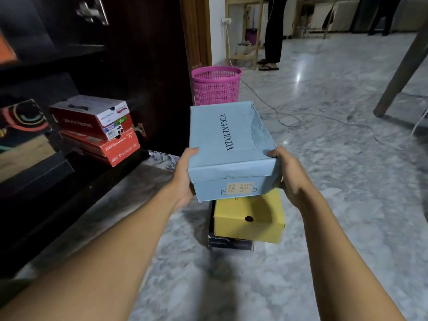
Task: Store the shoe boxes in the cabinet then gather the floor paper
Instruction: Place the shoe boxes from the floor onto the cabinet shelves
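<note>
I hold a light blue shoe box (228, 144) marked VERANEVADA in front of me above the floor. My left hand (184, 176) grips its left near corner and my right hand (290, 174) grips its right near corner. Below it a yellow box (249, 220) lies on a dark blue box (228, 243) on the marble floor. In the dark cabinet (111, 172) at the left, a red and white box (92, 115) sits on an orange box (108, 148) on the bottom shelf.
A pink mesh basket (216, 86) stands beside the cabinet's right side. A cable (289, 118) loops across the floor behind it. A table leg (400, 72) slants at the right. A person's legs (273, 38) stand far back by a wooden shelf.
</note>
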`<state>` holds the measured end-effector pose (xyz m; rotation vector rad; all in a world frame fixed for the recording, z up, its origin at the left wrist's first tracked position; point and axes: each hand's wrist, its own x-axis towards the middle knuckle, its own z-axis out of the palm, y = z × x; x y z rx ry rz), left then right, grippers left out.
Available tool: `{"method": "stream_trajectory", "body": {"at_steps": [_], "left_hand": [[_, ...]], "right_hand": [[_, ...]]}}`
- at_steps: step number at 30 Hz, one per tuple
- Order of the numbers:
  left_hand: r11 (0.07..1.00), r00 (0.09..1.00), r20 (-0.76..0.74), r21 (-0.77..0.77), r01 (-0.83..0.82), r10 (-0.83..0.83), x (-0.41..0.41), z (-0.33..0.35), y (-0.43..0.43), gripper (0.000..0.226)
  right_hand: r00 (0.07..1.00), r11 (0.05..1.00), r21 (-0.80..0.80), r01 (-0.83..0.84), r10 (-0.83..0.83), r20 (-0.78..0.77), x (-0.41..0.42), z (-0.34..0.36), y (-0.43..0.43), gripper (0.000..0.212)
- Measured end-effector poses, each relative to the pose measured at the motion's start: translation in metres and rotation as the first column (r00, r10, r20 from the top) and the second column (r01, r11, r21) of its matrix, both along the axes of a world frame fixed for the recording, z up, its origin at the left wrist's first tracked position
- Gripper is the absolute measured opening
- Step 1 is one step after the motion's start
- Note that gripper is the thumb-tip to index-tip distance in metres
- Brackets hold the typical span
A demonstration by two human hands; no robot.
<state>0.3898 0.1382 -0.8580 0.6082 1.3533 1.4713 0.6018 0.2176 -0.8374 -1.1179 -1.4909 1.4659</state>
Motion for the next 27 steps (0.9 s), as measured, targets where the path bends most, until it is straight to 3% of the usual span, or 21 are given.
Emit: {"method": "stream_trajectory", "body": {"at_steps": [5, 9, 13, 15, 17, 21, 24, 27], "left_hand": [[0.970, 0.973, 0.016, 0.074, -0.230, 0.229, -0.043, 0.051, -0.036, 0.038], [0.926, 0.940, -0.014, 0.176, -0.333, 0.341, -0.081, 0.104, -0.059, 0.036], [0.877, 0.892, -0.083, 0.245, -0.413, 0.444, -0.114, 0.165, -0.064, 0.036], [0.833, 0.843, -0.110, 0.269, -0.484, 0.526, -0.132, 0.192, -0.057, 0.050], [0.779, 0.796, -0.088, 0.296, -0.553, 0.598, -0.150, 0.213, -0.044, 0.070], [0.733, 0.779, 0.026, 0.322, -0.599, 0.626, -0.187, 0.249, -0.016, 0.078], [0.730, 0.772, 0.054, 0.290, -0.619, 0.633, -0.217, 0.266, 0.004, 0.079], [0.689, 0.709, 0.053, 0.198, -0.698, 0.703, -0.254, 0.276, 0.023, 0.076]], "right_hand": [[0.973, 0.961, 0.160, -0.227, 0.230, -0.001, -0.051, 0.065, -0.002, 0.046], [0.931, 0.905, 0.228, -0.360, 0.366, 0.016, -0.101, 0.117, -0.002, 0.046], [0.938, 0.918, 0.270, -0.291, 0.329, -0.109, -0.152, 0.156, 0.006, 0.023], [0.948, 0.929, 0.288, -0.232, 0.283, -0.147, -0.175, 0.172, 0.008, 0.016], [0.949, 0.921, 0.323, -0.217, 0.277, -0.153, -0.199, 0.187, 0.011, 0.020], [0.949, 0.879, 0.429, -0.207, 0.288, -0.132, -0.248, 0.212, 0.027, 0.054], [0.947, 0.837, 0.492, -0.240, 0.312, -0.068, -0.281, 0.228, 0.039, 0.051], [0.946, 0.818, 0.498, -0.288, 0.322, 0.019, -0.313, 0.248, 0.049, 0.038]]}}
